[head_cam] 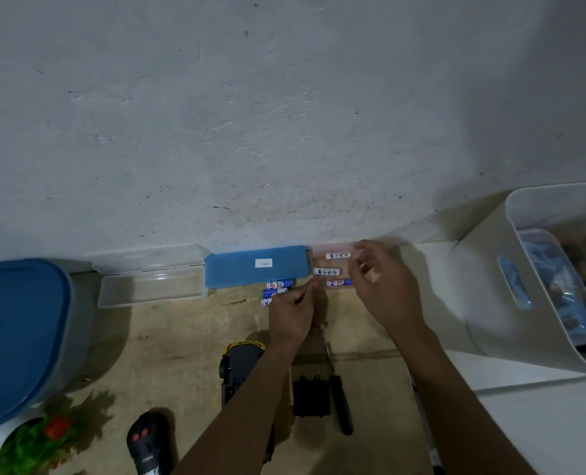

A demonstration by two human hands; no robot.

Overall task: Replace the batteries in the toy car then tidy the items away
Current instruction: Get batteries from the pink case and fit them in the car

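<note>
Where the batteries lie: 3 cased batteries [332, 271] sit side by side in a clear case [319, 250] at the back of the desk [181, 337], close to the wall; 3 loose batteries [277, 291] lie just in front of a blue lid [236, 269], left of the case.
Battery look: small cylinders in white and blue wrap with red lettering; 2 in the case show white labels, 1 shows blue.
Battery handling: probably light, stiff and smooth, so apt to roll or slip; best pinched across the middle, with both ends left bare to check polarity.
Toy car [241, 366]: yellow and black, underside up, near the person and partly under the left forearm.
Car handling: likely light hard plastic; take it by the body sides, not the wheels.
Cover [310, 397]: black, flat on the desk just right of the car, with a screwdriver [341, 406] beside it.
Left hand [291, 313]: grip curled, thumb against forefinger at the case's left end; I cannot tell whether it pinches anything.
Right hand [384, 289]: blurred, fingers bent over the case's right end; grip state cannot be told.
Tidy-away spot: a white basket [483, 286] stands at the right.
</note>
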